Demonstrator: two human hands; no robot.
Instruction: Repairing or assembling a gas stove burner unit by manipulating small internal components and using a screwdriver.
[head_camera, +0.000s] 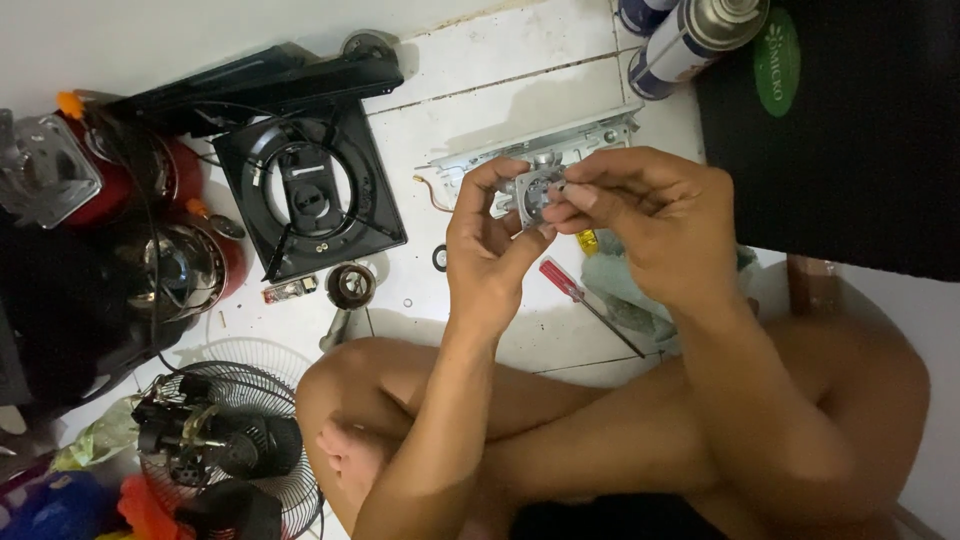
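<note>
1. Your left hand (487, 240) grips a small silver metal fitting with a round opening (528, 193), fingers curled close round its left edge and underside, holding it up above the white tiled floor (560, 90).
2. Your right hand (655, 215) pinches the same fitting from the right, thumb and fingertips pressed narrow against its rim; whether they hold a tiny part between them I cannot tell.
3. Already apart, as things lie: the black square stove body with its round burner well (310, 195) sits open on the floor, and a long silver metal bracket (560, 145) lies just behind your hands.
4. The red-handled screwdriver (575, 290) lies unused on the floor below your hands, near a pale green cloth (620, 280).
5. Judging from this, the fitting is still off the stove, so refitting looks undone.
</note>
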